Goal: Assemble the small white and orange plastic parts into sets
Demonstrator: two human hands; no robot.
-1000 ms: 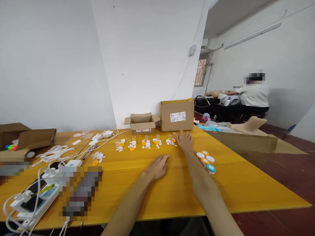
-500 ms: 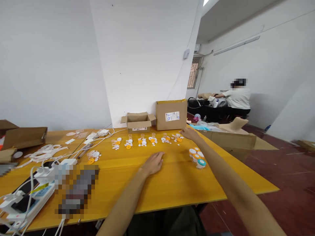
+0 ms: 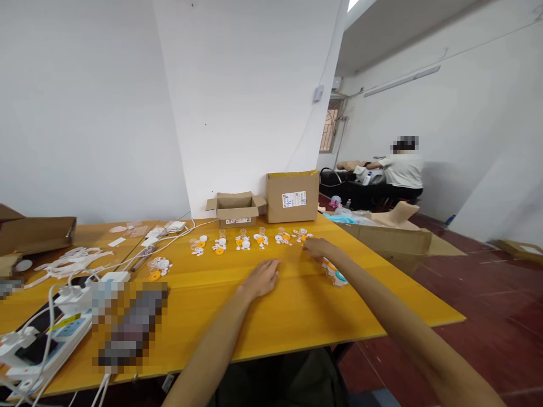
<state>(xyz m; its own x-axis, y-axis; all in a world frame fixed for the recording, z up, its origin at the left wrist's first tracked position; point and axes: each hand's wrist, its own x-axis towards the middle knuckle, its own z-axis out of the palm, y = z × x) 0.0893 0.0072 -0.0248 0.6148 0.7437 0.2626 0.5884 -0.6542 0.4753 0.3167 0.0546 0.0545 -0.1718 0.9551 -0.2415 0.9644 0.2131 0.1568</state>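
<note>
My left hand (image 3: 263,277) rests on the yellow table (image 3: 229,308), fingers loosely bent and apart, with nothing visible in it. My right hand (image 3: 320,249) is bent over the near side of the rightmost group of small parts, its fingers drawn together. An orange ring (image 3: 304,238) shows right at those fingertips, and whatever they grip is hidden. Behind lie small white pieces and a clear cup (image 3: 302,232). Partly covered by my right forearm, several lidded clear jars stand together, one with a teal lid (image 3: 340,276).
More groups of clear cups, white discs and orange rings (image 3: 219,251) line the table's far side. Behind them stand an open carton (image 3: 235,215) and a closed carton (image 3: 292,198). Power strips (image 3: 80,328) and cables lie at left. A person (image 3: 405,169) sits in the background.
My right hand has come nearer and slightly left, from the far parts to just in front of the orange ring. My left hand stays put. The view has shifted slightly.
</note>
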